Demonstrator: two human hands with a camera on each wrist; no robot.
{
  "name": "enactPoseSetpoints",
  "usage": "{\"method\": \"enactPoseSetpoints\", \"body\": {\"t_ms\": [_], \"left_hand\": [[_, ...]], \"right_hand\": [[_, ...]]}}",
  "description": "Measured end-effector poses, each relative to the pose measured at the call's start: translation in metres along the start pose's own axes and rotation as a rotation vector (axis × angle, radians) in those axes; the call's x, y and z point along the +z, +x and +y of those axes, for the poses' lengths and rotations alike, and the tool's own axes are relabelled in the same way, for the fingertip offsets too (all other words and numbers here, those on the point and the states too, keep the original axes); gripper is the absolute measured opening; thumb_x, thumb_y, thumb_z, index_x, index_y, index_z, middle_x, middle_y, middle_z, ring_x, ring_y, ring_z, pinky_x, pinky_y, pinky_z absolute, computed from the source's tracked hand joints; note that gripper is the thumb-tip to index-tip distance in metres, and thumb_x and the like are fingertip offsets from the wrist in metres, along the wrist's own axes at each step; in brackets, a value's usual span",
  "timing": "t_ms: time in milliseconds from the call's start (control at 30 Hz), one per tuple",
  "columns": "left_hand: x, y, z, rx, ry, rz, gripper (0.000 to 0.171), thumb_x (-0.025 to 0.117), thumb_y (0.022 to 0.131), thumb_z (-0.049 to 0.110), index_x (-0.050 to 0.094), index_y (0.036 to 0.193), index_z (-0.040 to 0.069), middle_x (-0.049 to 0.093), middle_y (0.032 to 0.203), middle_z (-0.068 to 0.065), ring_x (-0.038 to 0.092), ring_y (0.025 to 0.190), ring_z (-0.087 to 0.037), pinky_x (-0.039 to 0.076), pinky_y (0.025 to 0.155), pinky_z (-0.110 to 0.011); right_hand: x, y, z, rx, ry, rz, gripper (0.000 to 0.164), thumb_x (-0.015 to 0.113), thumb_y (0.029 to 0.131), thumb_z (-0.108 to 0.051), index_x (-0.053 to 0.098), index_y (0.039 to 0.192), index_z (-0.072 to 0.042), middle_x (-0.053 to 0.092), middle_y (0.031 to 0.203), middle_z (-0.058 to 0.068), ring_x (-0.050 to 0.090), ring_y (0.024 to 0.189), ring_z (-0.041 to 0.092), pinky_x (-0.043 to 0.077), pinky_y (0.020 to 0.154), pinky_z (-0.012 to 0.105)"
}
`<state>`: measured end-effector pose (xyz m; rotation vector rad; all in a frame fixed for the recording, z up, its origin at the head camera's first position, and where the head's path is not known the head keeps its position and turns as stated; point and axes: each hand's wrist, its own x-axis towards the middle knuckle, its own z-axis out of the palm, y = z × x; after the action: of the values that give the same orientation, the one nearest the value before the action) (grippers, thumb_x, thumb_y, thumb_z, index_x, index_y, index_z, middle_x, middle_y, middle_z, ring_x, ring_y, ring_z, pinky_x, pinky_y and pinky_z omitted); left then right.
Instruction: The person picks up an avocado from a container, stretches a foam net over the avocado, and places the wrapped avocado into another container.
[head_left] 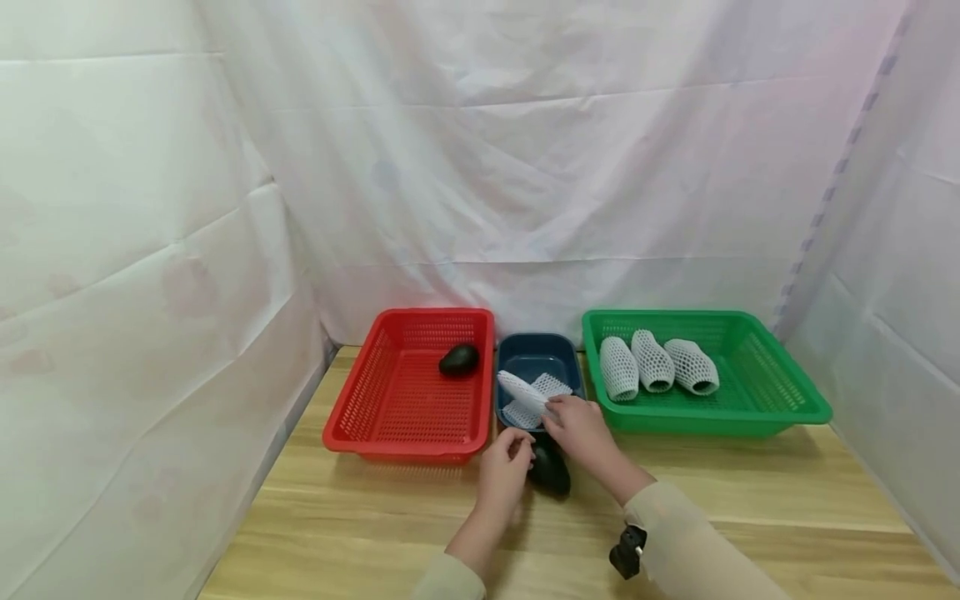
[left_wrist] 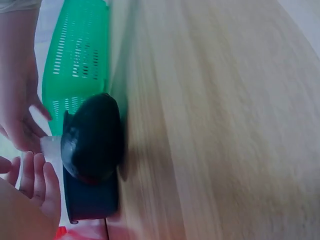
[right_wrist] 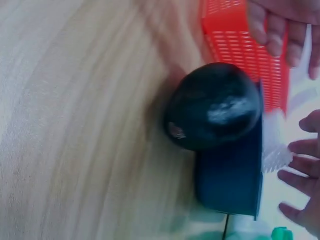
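A dark avocado lies on the wooden table between my two hands, just in front of a small dark blue tray. My right hand pinches the near end of a white foam net sleeve, which tilts up over the tray. Another foam net lies in the tray beneath it. To the left of the avocado is my left hand, its fingers loosely bent and holding nothing. The left wrist view shows those fingers beside the avocado.
At the left stands a red basket with one avocado inside. A green basket on the right contains three net-covered pieces. White cloth hangs behind and along both sides of the table.
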<state>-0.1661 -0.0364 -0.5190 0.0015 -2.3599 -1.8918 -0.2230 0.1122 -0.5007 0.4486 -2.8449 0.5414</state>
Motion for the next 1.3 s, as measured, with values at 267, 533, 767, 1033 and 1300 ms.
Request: {"method": "enactPoseSetpoints", "body": {"t_ms": [267,533,767,1033,1300], "left_hand": [[0.003,0.0,0.003,-0.151,-0.246,-0.033,0.016,0.056,0.095,0.007,0.063,0.102,-0.004,0.066,0.082,-0.013,0.061,0.067,-0.017,0.055,0.064,-0.031],[-0.002,-0.005,0.017,-0.186,-0.341,-0.09,0.026,0.058,0.094,0.008,0.06,0.113,-0.009,0.068,0.093,-0.016,0.065,0.077,-0.024,0.057,0.071,-0.042],[-0.003,-0.003,0.016,-0.095,-0.368,-0.081,0.02,0.06,0.092,0.003,0.059,0.108,-0.009,0.067,0.09,-0.01,0.064,0.076,-0.022,0.057,0.072,-0.04],[0.001,-0.007,0.008,-0.021,-0.207,-0.176,0.029,0.063,0.093,0.01,0.063,0.121,0.003,0.067,0.105,-0.006,0.061,0.088,-0.014,0.052,0.076,-0.029],[0.003,-0.011,0.013,0.031,-0.037,-0.324,0.031,0.066,0.09,0.009,0.063,0.121,0.006,0.068,0.107,0.0,0.06,0.093,-0.01,0.051,0.078,-0.026]], "right_hand": [[-0.019,-0.013,-0.003,-0.021,0.244,0.264,0.013,0.076,0.08,0.001,0.075,0.092,-0.003,0.07,0.089,0.008,0.067,0.081,0.024,0.055,0.069,0.038],[-0.03,-0.029,-0.006,0.12,0.568,0.306,0.016,0.067,0.089,0.001,0.073,0.103,-0.004,0.071,0.099,0.009,0.065,0.083,0.019,0.054,0.068,0.028],[-0.035,-0.041,-0.012,0.14,0.581,0.106,0.029,0.064,0.095,-0.014,0.065,0.123,-0.005,0.065,0.116,0.009,0.061,0.099,0.021,0.053,0.082,0.038],[-0.034,-0.044,-0.026,-0.023,0.274,0.132,0.075,0.077,0.081,-0.042,0.049,0.138,-0.003,0.054,0.133,0.017,0.043,0.125,0.037,0.026,0.104,0.062],[-0.04,-0.042,-0.031,0.152,0.355,0.071,0.098,0.082,0.072,-0.051,0.039,0.146,-0.005,0.054,0.133,0.019,0.052,0.117,0.036,0.036,0.099,0.058]]}}
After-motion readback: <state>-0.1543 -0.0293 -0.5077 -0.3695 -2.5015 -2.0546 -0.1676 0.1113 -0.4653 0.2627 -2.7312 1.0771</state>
